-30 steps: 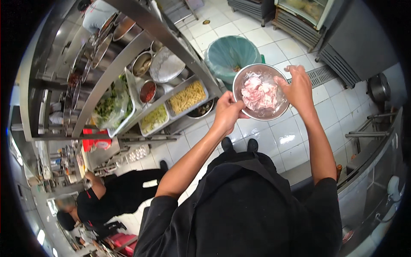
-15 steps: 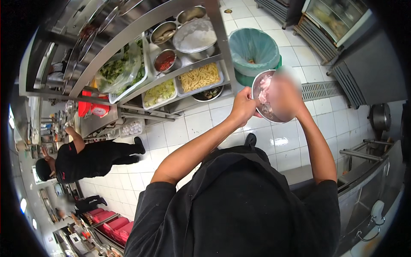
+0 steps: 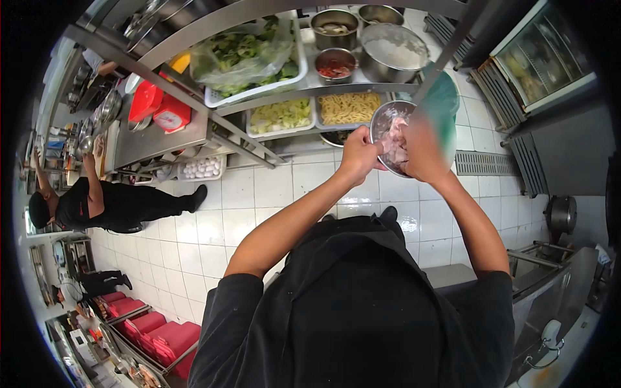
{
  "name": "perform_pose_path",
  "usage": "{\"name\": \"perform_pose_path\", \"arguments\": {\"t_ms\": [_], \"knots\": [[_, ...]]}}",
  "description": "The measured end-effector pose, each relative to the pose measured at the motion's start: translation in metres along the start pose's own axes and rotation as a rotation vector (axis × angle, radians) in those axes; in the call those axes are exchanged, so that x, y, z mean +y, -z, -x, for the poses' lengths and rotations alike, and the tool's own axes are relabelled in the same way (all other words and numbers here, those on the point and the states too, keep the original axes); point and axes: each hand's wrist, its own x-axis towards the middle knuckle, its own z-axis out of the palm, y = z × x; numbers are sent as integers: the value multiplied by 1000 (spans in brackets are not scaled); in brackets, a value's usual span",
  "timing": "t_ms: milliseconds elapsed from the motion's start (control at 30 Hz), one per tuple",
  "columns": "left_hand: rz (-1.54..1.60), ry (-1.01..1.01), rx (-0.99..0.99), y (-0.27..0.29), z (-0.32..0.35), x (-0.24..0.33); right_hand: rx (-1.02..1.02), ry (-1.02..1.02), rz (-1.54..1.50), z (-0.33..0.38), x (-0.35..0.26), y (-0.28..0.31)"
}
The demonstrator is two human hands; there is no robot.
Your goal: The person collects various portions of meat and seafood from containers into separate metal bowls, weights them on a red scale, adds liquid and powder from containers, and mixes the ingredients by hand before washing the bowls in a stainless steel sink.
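Observation:
My left hand (image 3: 361,155) grips the left rim of a round metal bowl (image 3: 396,111), thumb over the edge. Pale pink raw meat pieces (image 3: 394,141) lie in the bowl, wet-looking and heaped toward its middle. My right hand (image 3: 427,158) reaches down into the bowl from the right, at the meat. Blur covers its fingers, so whether they close on a piece cannot be made out. The bowl is held in the air, tilted a little toward me, beside the metal shelf rack (image 3: 304,98).
Trays of leafy greens (image 3: 249,58), chopped cabbage (image 3: 279,118) and noodles (image 3: 349,108) sit on the rack. Behind the bowl stands a green-lined bin (image 3: 445,97). A floor drain (image 3: 485,163) lies to the right. A co-worker (image 3: 110,204) stands at the left counter.
My view has turned, and the rack appears further right. The bowl has shifted left relative to the bin and now overlaps the rack's edge. Both hands remain at the bowl.

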Motion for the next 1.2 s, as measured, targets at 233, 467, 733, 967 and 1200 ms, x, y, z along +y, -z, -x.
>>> {"name": "perform_pose_path", "arguments": {"t_ms": [233, 467, 733, 967, 1200], "knots": [[89, 13, 62, 53, 17, 25, -58, -83, -200, -53, -39, -3], [131, -35, 67, 85, 11, 41, -368, 210, -199, -90, -86, 31], [139, 1, 24, 65, -11, 62, -30, 209, 247, -240, 113, -8], [53, 57, 72, 61, -36, 52, -715, -274, -224, -268, 110, -54], [53, 90, 75, 49, -59, 50, -638, -266, -773, -250, 88, 32]]}}
